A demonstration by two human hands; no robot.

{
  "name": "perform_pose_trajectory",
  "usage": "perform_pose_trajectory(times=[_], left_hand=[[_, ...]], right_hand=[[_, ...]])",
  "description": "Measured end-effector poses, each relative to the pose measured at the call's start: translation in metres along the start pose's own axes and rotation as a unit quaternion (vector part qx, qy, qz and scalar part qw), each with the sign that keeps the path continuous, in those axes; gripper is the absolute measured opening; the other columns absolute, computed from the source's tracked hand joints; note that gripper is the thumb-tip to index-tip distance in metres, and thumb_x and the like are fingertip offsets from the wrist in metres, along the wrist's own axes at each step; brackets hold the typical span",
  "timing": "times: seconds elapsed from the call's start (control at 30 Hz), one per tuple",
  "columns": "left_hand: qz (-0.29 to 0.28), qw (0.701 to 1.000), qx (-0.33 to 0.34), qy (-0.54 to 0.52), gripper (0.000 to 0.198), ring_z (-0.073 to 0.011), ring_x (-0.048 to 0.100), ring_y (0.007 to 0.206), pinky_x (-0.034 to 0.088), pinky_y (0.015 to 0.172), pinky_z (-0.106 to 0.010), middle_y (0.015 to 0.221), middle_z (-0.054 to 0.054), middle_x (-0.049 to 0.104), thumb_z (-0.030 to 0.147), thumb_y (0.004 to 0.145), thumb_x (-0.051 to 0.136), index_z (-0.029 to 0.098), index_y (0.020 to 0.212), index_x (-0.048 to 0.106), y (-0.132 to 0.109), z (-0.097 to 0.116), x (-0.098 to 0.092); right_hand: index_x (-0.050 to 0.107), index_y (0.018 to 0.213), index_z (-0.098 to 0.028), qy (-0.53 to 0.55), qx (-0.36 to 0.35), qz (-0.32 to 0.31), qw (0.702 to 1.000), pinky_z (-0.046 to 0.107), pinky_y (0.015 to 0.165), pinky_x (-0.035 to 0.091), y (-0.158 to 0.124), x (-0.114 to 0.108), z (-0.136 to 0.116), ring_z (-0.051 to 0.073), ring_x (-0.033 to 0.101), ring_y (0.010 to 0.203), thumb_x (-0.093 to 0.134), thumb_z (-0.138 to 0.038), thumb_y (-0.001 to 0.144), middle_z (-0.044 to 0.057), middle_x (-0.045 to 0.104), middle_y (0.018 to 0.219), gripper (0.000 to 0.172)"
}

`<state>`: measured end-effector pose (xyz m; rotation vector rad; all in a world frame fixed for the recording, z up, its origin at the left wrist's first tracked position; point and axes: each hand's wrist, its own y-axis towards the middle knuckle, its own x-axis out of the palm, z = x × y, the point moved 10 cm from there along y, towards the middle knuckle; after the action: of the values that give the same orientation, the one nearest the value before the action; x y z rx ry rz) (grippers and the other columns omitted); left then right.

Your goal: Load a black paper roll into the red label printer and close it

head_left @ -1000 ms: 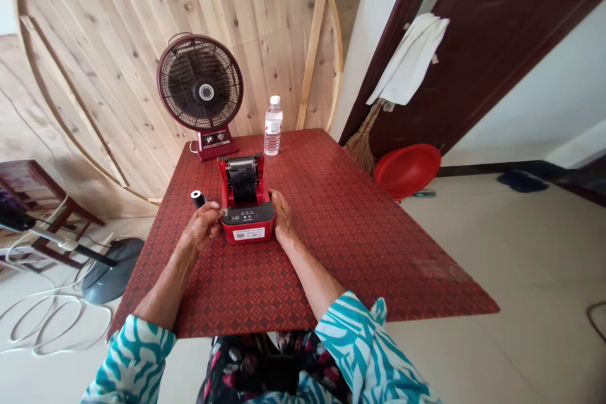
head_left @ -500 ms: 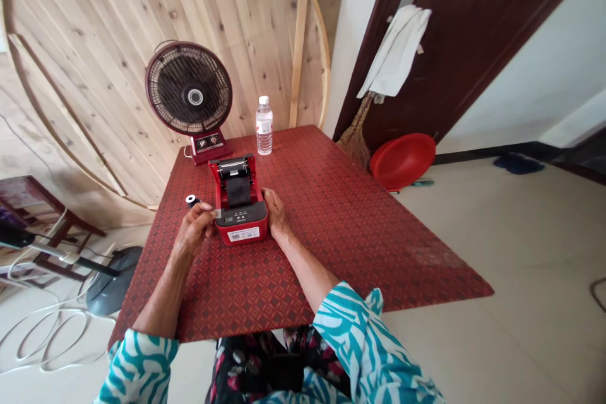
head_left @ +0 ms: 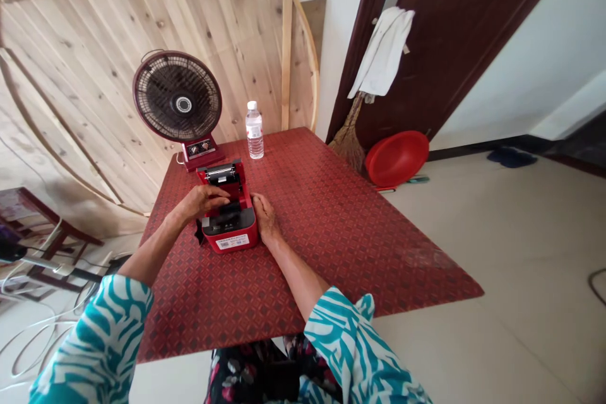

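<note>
A small red printer [head_left: 231, 241] with a black top panel stands on the red patterned table [head_left: 331, 214], its lid [head_left: 218, 172] tipped open toward the back. My left hand [head_left: 202, 200] lies over the open bay, fingers curled down onto the dark inside; whether it holds anything is hidden. My right hand [head_left: 263, 217] is pressed flat against the printer's right side, steadying it. A dark object [head_left: 199, 233] shows by the printer's left side, under my left wrist. The small black roll seen earlier is not plainly visible.
A dark red desk fan [head_left: 177, 98] and a clear water bottle [head_left: 254, 130] stand at the table's far edge. A round wooden panel leans behind. A red basin [head_left: 396, 156], a broom [head_left: 348, 139] and a door with a hung cloth [head_left: 383, 53] are at right. Cables [head_left: 28, 341] cross the floor at left.
My left hand left the printer's front left corner and moved up over the open bay. The black roll beside it is now out of sight. The view shifted left.
</note>
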<state>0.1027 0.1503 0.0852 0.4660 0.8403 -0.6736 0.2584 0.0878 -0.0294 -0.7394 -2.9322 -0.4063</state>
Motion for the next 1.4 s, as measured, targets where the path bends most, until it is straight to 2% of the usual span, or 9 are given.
perform_pose_trajectory(times=[0.1, 0.2, 0.43, 0.6, 0.73, 0.97, 1.17, 1.27, 1.4], left_hand=[[-0.023, 1.0, 0.004, -0.004, 0.043, -0.0248, 0.073, 0.095, 0.056, 0.085, -0.032, 0.102, -0.007, 0.079, 0.052, 0.087, 0.056, 0.02, 0.105, 0.078, 0.005, 0.0, 0.006], [-0.056, 0.994, 0.025, 0.091, 0.038, -0.0248, 0.071, 0.106, 0.053, 0.094, -0.032, 0.111, -0.007, 0.077, 0.045, 0.091, 0.054, 0.022, 0.109, 0.077, 0.009, 0.006, 0.015], [-0.166, 0.941, -0.004, 0.296, 0.038, -0.0245, 0.069, 0.112, 0.051, 0.09, -0.029, 0.123, -0.007, 0.073, 0.023, 0.089, 0.055, 0.026, 0.124, 0.069, 0.014, 0.008, 0.04], [-0.142, 0.946, 0.028, 0.29, 0.039, -0.0247, 0.066, 0.117, 0.05, 0.096, -0.03, 0.126, -0.009, 0.071, 0.017, 0.083, 0.059, 0.022, 0.121, 0.069, 0.015, 0.02, 0.037], [-0.104, 0.96, 0.011, 0.26, 0.03, -0.0288, 0.069, 0.107, 0.053, 0.092, -0.034, 0.113, -0.011, 0.074, 0.019, 0.079, 0.066, 0.022, 0.108, 0.072, 0.017, 0.017, 0.035], [-0.05, 0.976, -0.001, 0.211, 0.037, -0.0301, 0.07, 0.107, 0.054, 0.09, -0.039, 0.118, -0.009, 0.073, 0.022, 0.086, 0.063, 0.026, 0.123, 0.064, 0.008, 0.013, 0.023], [0.04, 0.986, 0.041, 0.154, 0.044, -0.0311, 0.069, 0.112, 0.052, 0.098, -0.043, 0.129, -0.009, 0.069, 0.025, 0.086, 0.063, 0.025, 0.131, 0.062, -0.009, 0.038, 0.004], [0.145, 0.985, 0.09, 0.036, 0.052, -0.0237, 0.071, 0.104, 0.054, 0.096, -0.037, 0.121, -0.008, 0.071, 0.033, 0.086, 0.064, 0.022, 0.137, 0.055, -0.027, 0.048, -0.03], [0.36, 0.925, 0.015, -0.117, 0.046, -0.0174, 0.071, 0.084, 0.058, 0.078, -0.03, 0.102, -0.005, 0.071, 0.031, 0.078, 0.068, 0.018, 0.122, 0.057, -0.057, 0.0, -0.099]], right_hand=[[0.072, 0.104, -0.024, -0.008, -0.005, 0.001, 1.0, 0.037, 0.103, 0.046, 0.001, 0.001, -0.002, 0.021, 0.064, 0.109, 0.045, -0.044, 0.09, 0.005, 0.074, 0.112, 0.036], [0.072, 0.104, -0.024, -0.01, -0.009, -0.002, 1.0, 0.036, 0.103, 0.046, 0.002, 0.002, -0.004, 0.02, 0.064, 0.109, 0.046, -0.041, 0.091, 0.004, 0.074, 0.112, 0.033], [0.072, 0.103, -0.025, -0.01, -0.007, -0.001, 1.0, 0.034, 0.104, 0.047, 0.003, 0.002, -0.003, 0.019, 0.064, 0.109, 0.047, -0.036, 0.09, 0.003, 0.074, 0.112, 0.03], [0.072, 0.103, -0.025, -0.006, -0.006, -0.003, 1.0, 0.034, 0.103, 0.047, 0.003, 0.001, -0.003, 0.019, 0.064, 0.108, 0.048, -0.037, 0.089, 0.003, 0.074, 0.111, 0.03], [0.072, 0.102, -0.025, -0.006, -0.004, 0.003, 1.0, 0.036, 0.102, 0.047, 0.002, 0.0, -0.003, 0.02, 0.064, 0.108, 0.047, -0.04, 0.088, 0.004, 0.074, 0.11, 0.032], [0.072, 0.104, -0.025, -0.008, -0.004, -0.001, 1.0, 0.036, 0.103, 0.047, 0.002, -0.002, -0.003, 0.02, 0.064, 0.109, 0.048, -0.043, 0.087, 0.003, 0.074, 0.111, 0.034], [0.07, 0.105, -0.023, -0.004, 0.005, -0.004, 1.0, 0.038, 0.104, 0.045, 0.002, -0.002, 0.0, 0.023, 0.064, 0.112, 0.048, -0.047, 0.086, 0.005, 0.073, 0.112, 0.037], [0.07, 0.105, -0.023, -0.002, 0.005, -0.006, 1.0, 0.039, 0.104, 0.045, 0.002, -0.002, 0.001, 0.023, 0.064, 0.111, 0.049, -0.047, 0.086, 0.006, 0.073, 0.112, 0.038], [0.071, 0.103, -0.024, 0.003, 0.006, -0.003, 1.0, 0.038, 0.102, 0.046, 0.002, -0.003, 0.003, 0.022, 0.065, 0.109, 0.049, -0.046, 0.085, 0.004, 0.075, 0.11, 0.035]])
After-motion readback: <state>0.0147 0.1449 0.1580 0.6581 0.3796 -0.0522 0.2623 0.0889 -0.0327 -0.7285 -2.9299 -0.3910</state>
